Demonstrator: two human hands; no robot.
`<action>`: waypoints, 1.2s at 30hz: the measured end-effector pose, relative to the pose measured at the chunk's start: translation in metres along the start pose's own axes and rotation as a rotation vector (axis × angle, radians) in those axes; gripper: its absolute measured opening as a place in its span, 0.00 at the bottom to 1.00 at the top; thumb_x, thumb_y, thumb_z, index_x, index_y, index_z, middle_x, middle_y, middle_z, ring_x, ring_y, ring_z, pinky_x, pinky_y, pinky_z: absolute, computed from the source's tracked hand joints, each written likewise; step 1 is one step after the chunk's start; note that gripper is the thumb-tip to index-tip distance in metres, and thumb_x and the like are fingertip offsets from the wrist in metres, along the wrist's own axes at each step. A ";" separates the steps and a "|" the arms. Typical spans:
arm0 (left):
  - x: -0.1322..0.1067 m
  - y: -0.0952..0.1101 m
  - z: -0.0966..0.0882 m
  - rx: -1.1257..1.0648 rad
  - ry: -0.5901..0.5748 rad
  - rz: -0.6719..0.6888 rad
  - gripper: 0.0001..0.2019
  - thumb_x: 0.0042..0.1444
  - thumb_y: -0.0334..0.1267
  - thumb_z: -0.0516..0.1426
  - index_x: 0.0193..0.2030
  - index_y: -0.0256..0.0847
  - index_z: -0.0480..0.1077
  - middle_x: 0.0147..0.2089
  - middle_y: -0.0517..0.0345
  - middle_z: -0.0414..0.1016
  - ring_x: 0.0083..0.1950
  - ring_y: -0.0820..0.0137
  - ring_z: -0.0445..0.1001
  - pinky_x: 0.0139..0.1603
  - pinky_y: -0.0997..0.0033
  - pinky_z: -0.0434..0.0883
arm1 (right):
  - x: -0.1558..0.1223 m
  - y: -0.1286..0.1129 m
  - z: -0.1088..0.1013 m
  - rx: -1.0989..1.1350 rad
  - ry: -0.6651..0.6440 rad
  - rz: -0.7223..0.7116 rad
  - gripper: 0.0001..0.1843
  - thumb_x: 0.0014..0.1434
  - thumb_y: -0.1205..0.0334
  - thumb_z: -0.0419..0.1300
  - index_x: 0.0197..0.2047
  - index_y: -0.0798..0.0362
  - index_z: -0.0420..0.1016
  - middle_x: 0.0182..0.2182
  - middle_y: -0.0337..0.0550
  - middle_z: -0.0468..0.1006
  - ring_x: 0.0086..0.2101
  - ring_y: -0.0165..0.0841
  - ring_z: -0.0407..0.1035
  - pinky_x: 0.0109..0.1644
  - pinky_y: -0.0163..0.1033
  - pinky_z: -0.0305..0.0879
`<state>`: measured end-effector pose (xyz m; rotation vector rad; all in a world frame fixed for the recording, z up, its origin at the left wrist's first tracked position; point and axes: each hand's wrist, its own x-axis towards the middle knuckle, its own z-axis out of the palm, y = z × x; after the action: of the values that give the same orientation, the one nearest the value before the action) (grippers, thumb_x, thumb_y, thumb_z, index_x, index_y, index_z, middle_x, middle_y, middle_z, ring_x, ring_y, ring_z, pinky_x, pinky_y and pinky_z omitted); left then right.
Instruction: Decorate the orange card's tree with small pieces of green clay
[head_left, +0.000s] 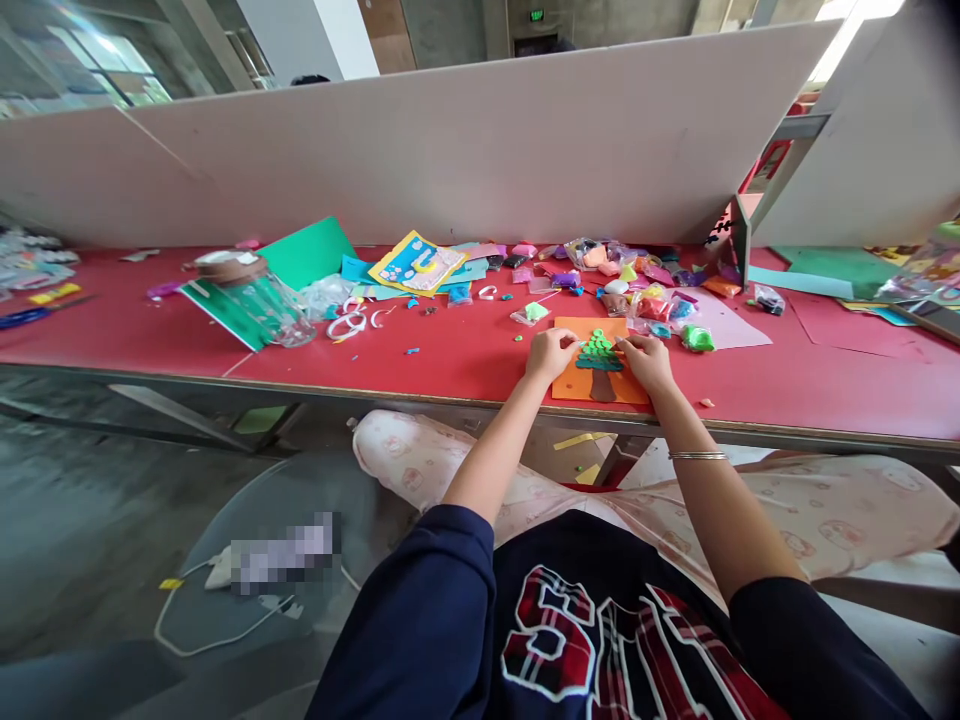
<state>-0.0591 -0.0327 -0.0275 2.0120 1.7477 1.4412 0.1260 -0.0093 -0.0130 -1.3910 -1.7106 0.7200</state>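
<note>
1. A long, off-white upright partition board (450,160) runs behind the work.
2. The long, glossy red tabletop (465,350) spans the view; its front edge lies just below the card, so a careless pull toward the lap could tip the work over.
3. A heap of small coloured clay-like lumps (652,305), many in clear plastic bags, lies just beyond the card; a reaching wrist could drag bags onto it.
4. A transparent plastic jar (274,310) lies tilted, well apart to the left, and could roll if knocked.
5. A flat orange rectangular card (566,385) lies between the two hands, near the tabletop's edge. Pressing on one side alone could make it skid or turn.
6. The bare left hand (553,355) is at the card's left side, the bare right hand (646,360) at its right. Both sets of fingers are drawn in narrow beside the foliage; I cannot tell whether either pinches a piece.
7. The brown-trunked, green-leaved clay-like tree (598,352) sits on the card; too firm a press could flatten its raised light-green bits.
8. A tiny peach-coloured crumb (706,403) lies right of the card; a sleeve or forearm could sweep it off.
</note>
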 end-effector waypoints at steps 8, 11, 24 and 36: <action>0.000 -0.002 0.000 0.031 0.009 0.014 0.06 0.59 0.30 0.58 0.38 0.39 0.79 0.42 0.49 0.82 0.43 0.64 0.80 0.46 0.68 0.75 | 0.002 0.002 0.000 0.003 0.009 0.000 0.19 0.52 0.51 0.57 0.28 0.58 0.79 0.22 0.46 0.76 0.27 0.35 0.68 0.31 0.38 0.60; 0.001 -0.004 0.002 0.011 0.024 -0.010 0.08 0.58 0.28 0.58 0.40 0.40 0.78 0.43 0.50 0.82 0.43 0.66 0.80 0.46 0.68 0.75 | 0.003 0.004 0.000 0.014 0.009 0.004 0.19 0.51 0.50 0.57 0.28 0.58 0.79 0.21 0.45 0.76 0.26 0.35 0.68 0.31 0.38 0.60; -0.002 0.001 -0.001 -0.016 0.010 -0.012 0.04 0.56 0.36 0.62 0.32 0.40 0.78 0.36 0.53 0.82 0.37 0.68 0.79 0.41 0.71 0.74 | 0.004 0.006 0.001 -0.001 0.019 -0.003 0.20 0.52 0.49 0.58 0.28 0.58 0.80 0.22 0.46 0.76 0.27 0.36 0.69 0.33 0.39 0.61; -0.014 0.006 -0.010 -0.132 0.001 -0.039 0.04 0.54 0.29 0.62 0.35 0.38 0.78 0.37 0.52 0.82 0.37 0.68 0.80 0.42 0.71 0.76 | 0.002 0.001 -0.001 -0.025 0.001 -0.019 0.21 0.52 0.49 0.56 0.27 0.58 0.80 0.22 0.47 0.76 0.27 0.35 0.68 0.31 0.38 0.60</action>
<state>-0.0602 -0.0508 -0.0259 1.9016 1.6363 1.5026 0.1271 -0.0075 -0.0134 -1.3903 -1.7351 0.6893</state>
